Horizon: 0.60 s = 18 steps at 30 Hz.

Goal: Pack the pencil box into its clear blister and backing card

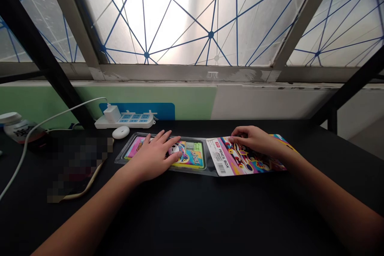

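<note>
My left hand (154, 156) lies with fingers spread over a colourful pencil box (192, 159) printed with a cartoon figure. The box sits in a clear plastic tray (210, 166), and the hand hides its middle. To the right, a bright printed card (222, 156) marked "PENCIL BOX" lies flat, its left edge meeting the tray. My right hand (252, 140) is at the card's far edge, fingers bent and closed on it, thumb side toward the left. The forearm covers part of the card's right side.
Behind the tray are a white power strip (138, 120) with a plugged-in charger (112, 114) and a round white case (121, 132). A white cable (60, 111) runs left past a bottle (19, 128). A blurred-out flat object (82, 168) lies on the black table (192, 216).
</note>
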{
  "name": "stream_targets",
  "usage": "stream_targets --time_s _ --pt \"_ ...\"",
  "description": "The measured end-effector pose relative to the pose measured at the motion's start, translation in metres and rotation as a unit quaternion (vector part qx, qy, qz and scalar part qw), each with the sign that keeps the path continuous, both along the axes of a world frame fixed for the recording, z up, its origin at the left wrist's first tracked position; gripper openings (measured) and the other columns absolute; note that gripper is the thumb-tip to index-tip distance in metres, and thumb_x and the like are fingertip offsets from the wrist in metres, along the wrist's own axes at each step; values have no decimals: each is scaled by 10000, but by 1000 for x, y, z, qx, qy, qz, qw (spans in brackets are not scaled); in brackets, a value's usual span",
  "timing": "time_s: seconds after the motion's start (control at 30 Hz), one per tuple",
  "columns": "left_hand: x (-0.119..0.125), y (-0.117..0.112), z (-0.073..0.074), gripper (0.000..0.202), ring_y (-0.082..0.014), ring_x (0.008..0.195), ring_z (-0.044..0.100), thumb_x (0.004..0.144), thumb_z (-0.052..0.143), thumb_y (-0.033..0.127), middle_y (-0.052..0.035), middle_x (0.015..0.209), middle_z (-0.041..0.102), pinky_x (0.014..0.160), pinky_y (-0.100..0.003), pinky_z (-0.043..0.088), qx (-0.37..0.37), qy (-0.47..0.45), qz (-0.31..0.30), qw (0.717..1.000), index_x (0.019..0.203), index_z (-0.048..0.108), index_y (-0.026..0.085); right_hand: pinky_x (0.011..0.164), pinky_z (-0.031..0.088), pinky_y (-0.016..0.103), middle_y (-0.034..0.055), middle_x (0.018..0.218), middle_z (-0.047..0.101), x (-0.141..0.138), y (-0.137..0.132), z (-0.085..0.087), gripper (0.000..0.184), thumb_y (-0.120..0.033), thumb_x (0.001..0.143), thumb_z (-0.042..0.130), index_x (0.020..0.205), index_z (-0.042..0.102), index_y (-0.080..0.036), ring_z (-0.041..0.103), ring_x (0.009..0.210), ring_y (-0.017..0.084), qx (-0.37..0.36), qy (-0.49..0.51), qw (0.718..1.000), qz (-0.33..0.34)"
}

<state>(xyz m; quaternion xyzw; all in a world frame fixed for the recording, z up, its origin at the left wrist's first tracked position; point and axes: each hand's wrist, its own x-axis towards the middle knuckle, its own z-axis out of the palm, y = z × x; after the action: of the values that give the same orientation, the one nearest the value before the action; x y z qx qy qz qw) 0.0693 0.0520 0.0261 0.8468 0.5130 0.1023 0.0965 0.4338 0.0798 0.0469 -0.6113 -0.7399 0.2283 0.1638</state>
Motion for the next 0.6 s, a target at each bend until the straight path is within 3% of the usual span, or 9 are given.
stream_targets --time_s 0.2,0.33,0.47,0.6 --pt "10 -4 -1 612 -345 1523 199 972 363 653 -67 1626 325 1174 -671 151 10 6 30 999 1495 447 346 590 434 304 36 781 719 -24 -10 -5 402 -611 844 590 860 705 -226 628 705 210 27 5 999 -28" --pt "22 -13 2 579 -337 1514 233 967 427 617 -92 1598 384 1192 -648 135 20 -44 31 998 1431 520 284 588 430 304 42 787 712 -48 -21 -10 382 -583 872 563 879 678 -219 621 698 207 31 11 999 -32" --pt "34 -27 11 516 -318 1466 358 963 472 590 -57 1583 416 1194 -559 261 -32 -184 3 982 1386 547 303 594 430 304 45 818 716 -62 -28 -12 365 -566 904 530 886 655 -223 626 713 209 25 14 999 -21" --pt "32 -30 22 404 -288 1325 542 976 478 524 -37 1508 520 1051 -398 485 -90 -371 -2 924 1263 625 282 628 443 302 52 885 727 -55 -24 -13 374 -570 906 531 892 666 -221 641 775 216 18 15 1000 -6"
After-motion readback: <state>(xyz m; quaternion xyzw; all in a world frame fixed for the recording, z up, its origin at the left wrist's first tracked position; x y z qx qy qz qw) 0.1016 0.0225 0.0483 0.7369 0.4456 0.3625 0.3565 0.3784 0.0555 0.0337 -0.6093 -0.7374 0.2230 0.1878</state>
